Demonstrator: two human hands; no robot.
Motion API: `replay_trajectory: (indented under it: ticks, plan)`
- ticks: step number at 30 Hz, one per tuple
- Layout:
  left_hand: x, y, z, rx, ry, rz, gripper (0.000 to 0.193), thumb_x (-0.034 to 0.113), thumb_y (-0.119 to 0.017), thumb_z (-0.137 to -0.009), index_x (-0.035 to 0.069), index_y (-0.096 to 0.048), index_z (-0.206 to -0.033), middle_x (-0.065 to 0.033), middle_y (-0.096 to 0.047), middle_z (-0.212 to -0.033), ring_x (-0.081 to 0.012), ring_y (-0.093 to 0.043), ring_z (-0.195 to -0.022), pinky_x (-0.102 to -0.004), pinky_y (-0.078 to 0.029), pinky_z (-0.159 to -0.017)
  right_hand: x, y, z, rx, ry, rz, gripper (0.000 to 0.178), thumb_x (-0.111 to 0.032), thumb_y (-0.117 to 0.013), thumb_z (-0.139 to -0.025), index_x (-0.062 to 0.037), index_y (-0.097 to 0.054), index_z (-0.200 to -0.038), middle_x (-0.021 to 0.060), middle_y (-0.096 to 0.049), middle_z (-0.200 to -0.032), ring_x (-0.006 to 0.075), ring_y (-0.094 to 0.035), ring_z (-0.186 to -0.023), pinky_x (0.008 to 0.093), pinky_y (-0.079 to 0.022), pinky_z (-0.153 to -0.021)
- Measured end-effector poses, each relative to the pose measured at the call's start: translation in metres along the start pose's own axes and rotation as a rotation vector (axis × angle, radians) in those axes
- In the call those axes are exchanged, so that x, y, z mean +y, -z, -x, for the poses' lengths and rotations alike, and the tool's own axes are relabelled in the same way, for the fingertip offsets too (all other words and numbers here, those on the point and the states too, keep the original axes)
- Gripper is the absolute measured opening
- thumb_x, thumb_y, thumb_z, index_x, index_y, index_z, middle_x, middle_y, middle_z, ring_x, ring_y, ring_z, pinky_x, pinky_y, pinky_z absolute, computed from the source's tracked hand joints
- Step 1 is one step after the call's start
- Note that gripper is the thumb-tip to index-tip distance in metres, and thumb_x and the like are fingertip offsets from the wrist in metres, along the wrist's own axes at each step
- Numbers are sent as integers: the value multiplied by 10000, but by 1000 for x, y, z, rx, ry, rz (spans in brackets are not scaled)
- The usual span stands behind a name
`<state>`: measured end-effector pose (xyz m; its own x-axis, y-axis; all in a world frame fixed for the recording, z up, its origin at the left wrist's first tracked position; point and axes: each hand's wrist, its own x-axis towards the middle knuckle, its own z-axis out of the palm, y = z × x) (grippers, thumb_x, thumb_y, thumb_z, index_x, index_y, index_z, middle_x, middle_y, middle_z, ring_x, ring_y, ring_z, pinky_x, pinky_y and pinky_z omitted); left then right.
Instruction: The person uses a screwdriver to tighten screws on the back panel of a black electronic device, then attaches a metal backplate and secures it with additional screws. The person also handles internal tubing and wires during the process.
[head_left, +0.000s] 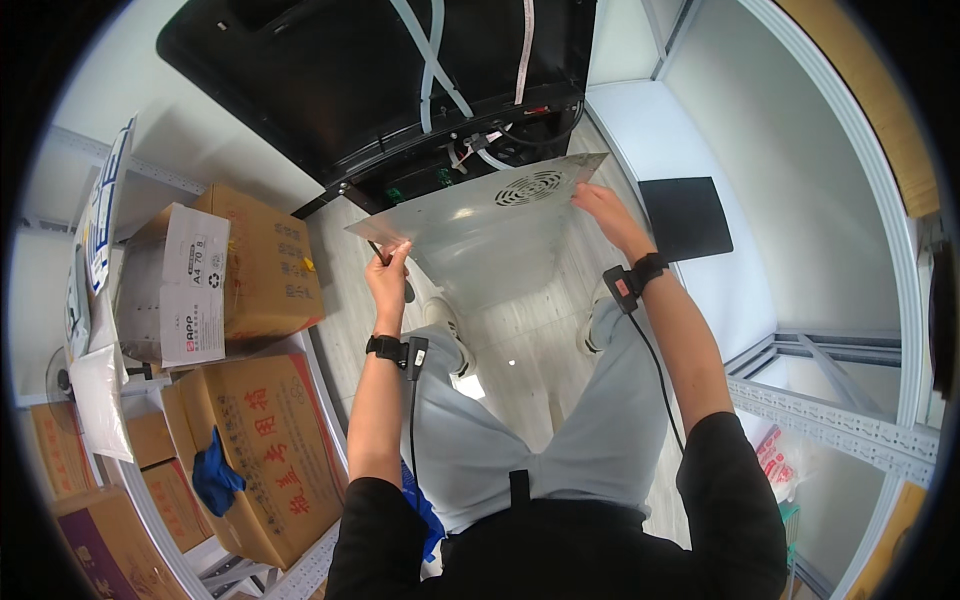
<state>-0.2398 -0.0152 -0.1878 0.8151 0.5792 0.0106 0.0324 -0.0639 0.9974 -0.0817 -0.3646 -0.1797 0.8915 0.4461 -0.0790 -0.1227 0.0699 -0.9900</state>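
A thin silvery metal panel [470, 235] with a round slotted vent stands tilted between my hands. My left hand [388, 280] is closed at the panel's left edge, and a slim dark tool like a screwdriver [376, 254] sticks out of its fingers. At the panel's upper right corner, my right hand [607, 212] pinches the edge by the vent. Just beyond the panel stands a black appliance [320, 90], its lower part uncovered, showing wires [480, 142] and green boards. Pale tubes [436, 60] run down its face. The panel hides part of that opening.
Cardboard boxes [265, 440] and a torn carton [195, 290] fill the metal shelving on the left. A blue cloth [215, 472] hangs on one box. At right, a black flat pad [686, 217] lies on a white ledge beside a perforated metal rail [840, 425].
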Motion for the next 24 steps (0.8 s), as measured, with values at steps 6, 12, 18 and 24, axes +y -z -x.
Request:
replay_trajectory:
  ticks: [6,12,18,24]
  plan:
    - [-18,2,-4,16,43,6,108,132,-713,-830,43,-653,-824,46,-529,-635,-30,-439,-490,-187,-328,-454,33,9,-19,-47,-161,78,630,-542,-564,-885,25,-592,-1157,59,-596,-1131,153,-503,-1078,313,-369,-970]
    - [-26,-3,-11,-3,62,15,105,131,-706,-836,40,-653,-831,43,-541,-640,-28,-442,-487,-186,-330,-440,36,3,-32,70,-228,45,654,-560,-554,-882,32,-566,-1160,70,-561,-1155,160,-489,-1125,316,-346,-1012]
    - [-29,-8,-18,26,80,49,106,131,-701,-840,39,-651,-851,38,-547,-641,-33,-443,-477,-184,-332,-432,22,-1,-42,60,-218,84,642,-538,-517,-912,31,-553,-1208,87,-564,-1202,156,-492,-1138,341,-347,-1031]
    - [-27,-12,-22,51,71,77,120,130,-699,-842,36,-638,-886,35,-545,-646,-38,-444,-475,-185,-329,-430,28,-6,-46,196,-117,49,441,-467,-582,-903,-58,-569,-737,-65,-455,-714,64,-386,-684,252,-328,-608]
